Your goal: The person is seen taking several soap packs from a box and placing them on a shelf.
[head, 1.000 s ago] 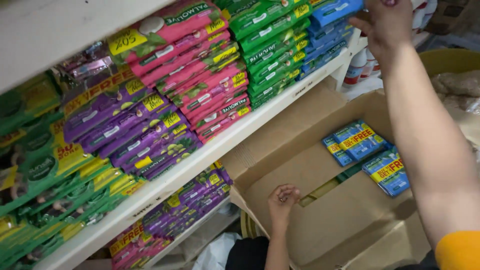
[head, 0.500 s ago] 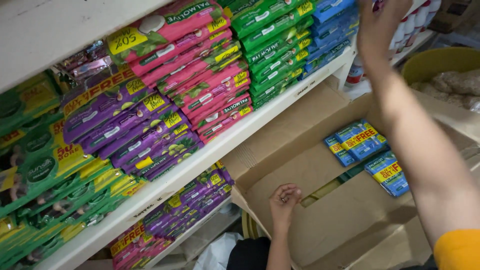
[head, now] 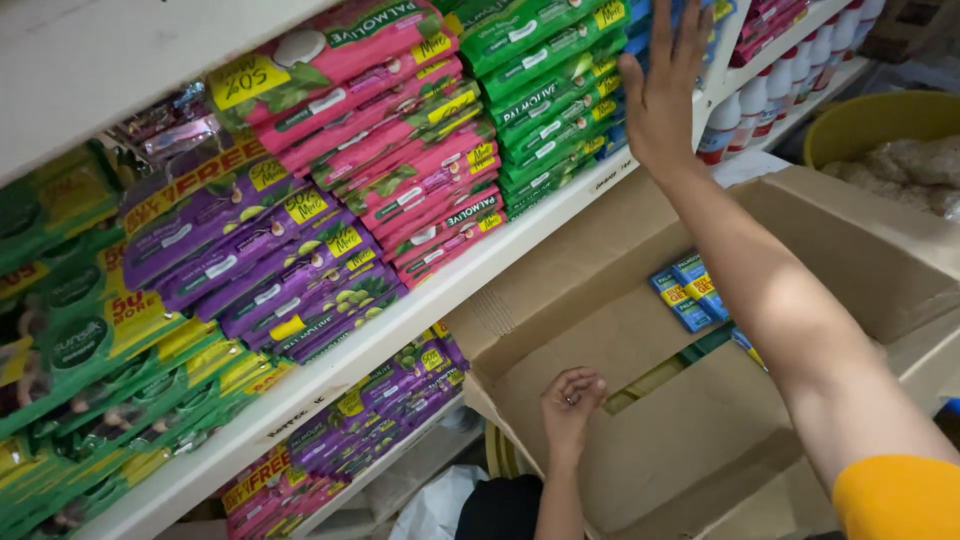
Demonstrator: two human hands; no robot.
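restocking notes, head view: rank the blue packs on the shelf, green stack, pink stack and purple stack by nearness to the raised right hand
1. Blue packs on the shelf, touching the right hand.
2. Green stack, just to its left.
3. Pink stack, further left.
4. Purple stack, farthest, lower left on the shelf.

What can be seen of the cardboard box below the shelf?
The cardboard box is large, plain brown and corrugated, standing open beside the white shelf with its flaps folded outward. It looks mostly emptied: a few blue packets lie deep inside against the far wall, with something green beside them. The left hand rests curled on its near inner wall. The right arm crosses above it, the right hand flat against the blue packs on the shelf.
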